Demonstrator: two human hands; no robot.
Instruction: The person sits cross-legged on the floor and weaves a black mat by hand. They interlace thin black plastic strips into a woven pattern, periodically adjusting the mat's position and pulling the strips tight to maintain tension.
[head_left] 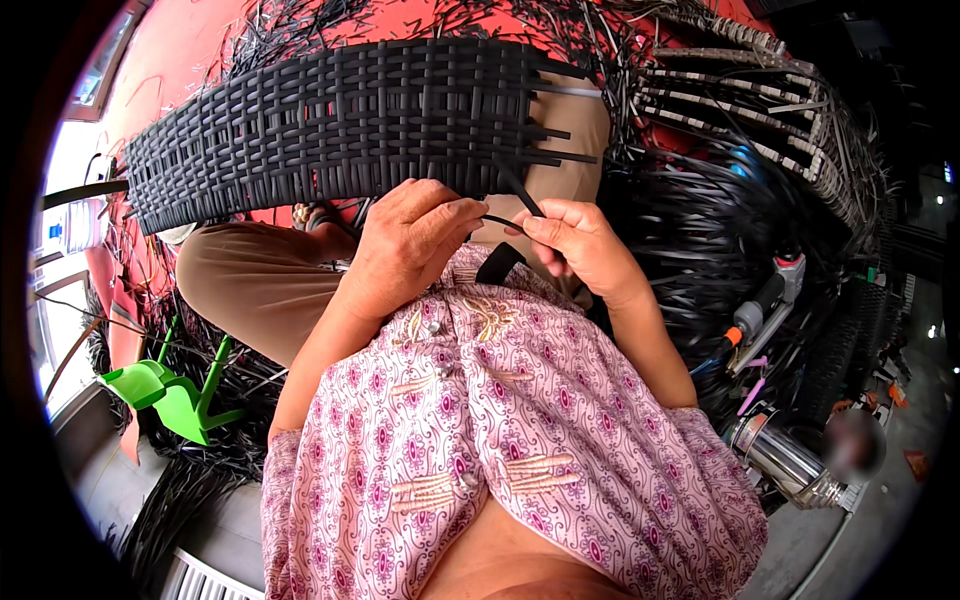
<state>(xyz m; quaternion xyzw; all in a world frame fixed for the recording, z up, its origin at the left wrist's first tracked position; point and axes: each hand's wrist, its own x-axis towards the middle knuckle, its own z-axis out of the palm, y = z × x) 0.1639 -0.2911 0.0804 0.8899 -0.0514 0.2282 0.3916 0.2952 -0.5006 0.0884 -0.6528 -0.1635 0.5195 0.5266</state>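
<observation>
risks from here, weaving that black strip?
1. The black strip is pinched only at fingertip level between left hand and right hand; it could slip out.
2. Loose strand ends jut from the woven panel edge right above the hands, and could snag or poke fingers.

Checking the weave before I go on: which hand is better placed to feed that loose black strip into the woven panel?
Probably the right hand: its fingertips pinch the black strip just below the woven panel. The left hand grips the strip's lower loop, steadying it.
</observation>
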